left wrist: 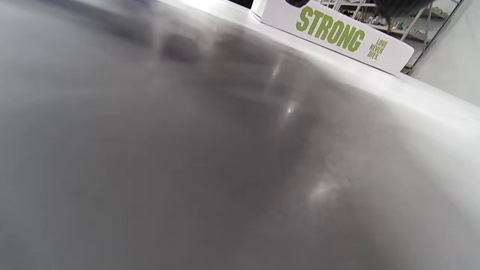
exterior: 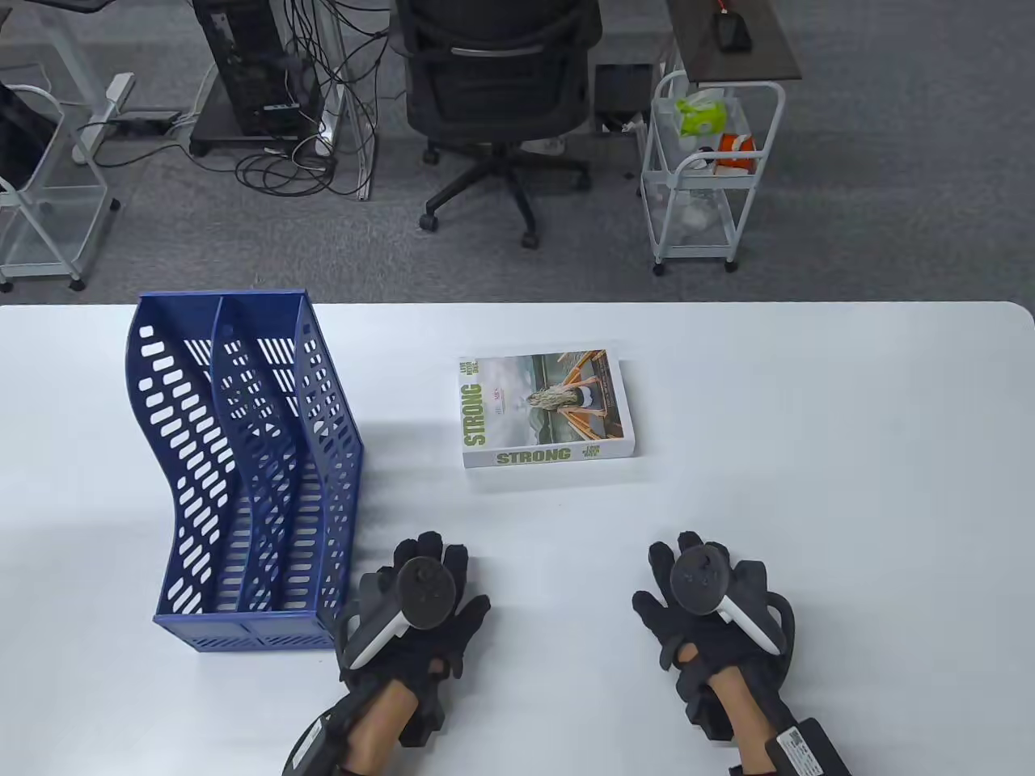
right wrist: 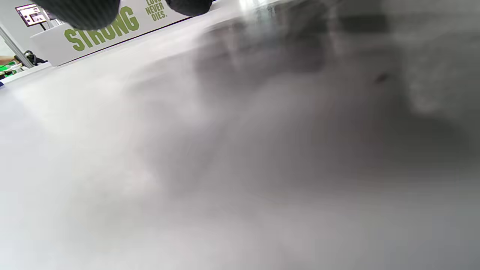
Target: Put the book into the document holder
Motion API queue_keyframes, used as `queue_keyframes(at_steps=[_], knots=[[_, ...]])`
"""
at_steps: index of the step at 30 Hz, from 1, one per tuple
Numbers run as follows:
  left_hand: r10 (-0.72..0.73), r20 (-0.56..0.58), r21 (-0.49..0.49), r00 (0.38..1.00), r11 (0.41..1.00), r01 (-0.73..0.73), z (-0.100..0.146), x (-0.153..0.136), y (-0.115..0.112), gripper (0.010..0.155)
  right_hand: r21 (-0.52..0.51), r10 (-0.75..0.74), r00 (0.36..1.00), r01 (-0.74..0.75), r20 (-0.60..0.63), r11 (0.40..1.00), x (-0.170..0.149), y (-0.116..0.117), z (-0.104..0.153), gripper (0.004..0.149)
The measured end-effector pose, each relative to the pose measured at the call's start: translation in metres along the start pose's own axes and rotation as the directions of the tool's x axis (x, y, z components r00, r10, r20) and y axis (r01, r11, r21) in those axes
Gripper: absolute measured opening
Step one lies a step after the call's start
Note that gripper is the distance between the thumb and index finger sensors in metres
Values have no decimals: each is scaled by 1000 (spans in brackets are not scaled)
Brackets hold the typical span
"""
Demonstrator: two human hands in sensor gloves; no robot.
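1. A glossy white counter (exterior: 808, 453) fills the near half of the scene; grey carpet lies beyond it.
2. A white paperback book lettered "STRONG" in green (exterior: 547, 409) lies flat mid-counter, spine toward the near edge.
3. A blue perforated plastic document holder (exterior: 242, 477) stands upright to its left, well apart.
4. The left hand (exterior: 420, 606) and right hand (exterior: 711, 602) rest palm-down near the near edge, fingers spread, grasping nothing.
5. Far off stand a black office chair (exterior: 497, 81) and a white wire trolley (exterior: 711, 170).
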State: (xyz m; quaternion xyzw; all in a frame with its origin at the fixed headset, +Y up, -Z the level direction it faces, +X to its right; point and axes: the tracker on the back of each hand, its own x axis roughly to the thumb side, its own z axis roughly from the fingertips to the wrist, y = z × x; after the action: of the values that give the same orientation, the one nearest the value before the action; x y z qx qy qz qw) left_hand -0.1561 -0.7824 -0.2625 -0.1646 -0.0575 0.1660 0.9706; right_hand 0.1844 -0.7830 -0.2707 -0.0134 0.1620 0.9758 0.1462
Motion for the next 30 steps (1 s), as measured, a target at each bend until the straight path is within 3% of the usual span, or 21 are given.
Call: queue_keyframes(at_steps=[6,23,28,30], knots=[[-2,-1,38,1000,999,2,3,0,3,73,-61,-37,999,36,-4,997,-5,-7,4,75],[68,13,12,998,998,-68,2,-2,2,74,-45,-63,998,63,6,997,-7,-5,1,75],[82,-8,1,997,997,-82,-11,-5,11,74,-52,-96,995,97,21,994,-6,-14,-5,75],[170,-22,5,985,986,-170,-19,-4,19,74,-63,-101,994,103,34,993,-4,-20,-10,75]])
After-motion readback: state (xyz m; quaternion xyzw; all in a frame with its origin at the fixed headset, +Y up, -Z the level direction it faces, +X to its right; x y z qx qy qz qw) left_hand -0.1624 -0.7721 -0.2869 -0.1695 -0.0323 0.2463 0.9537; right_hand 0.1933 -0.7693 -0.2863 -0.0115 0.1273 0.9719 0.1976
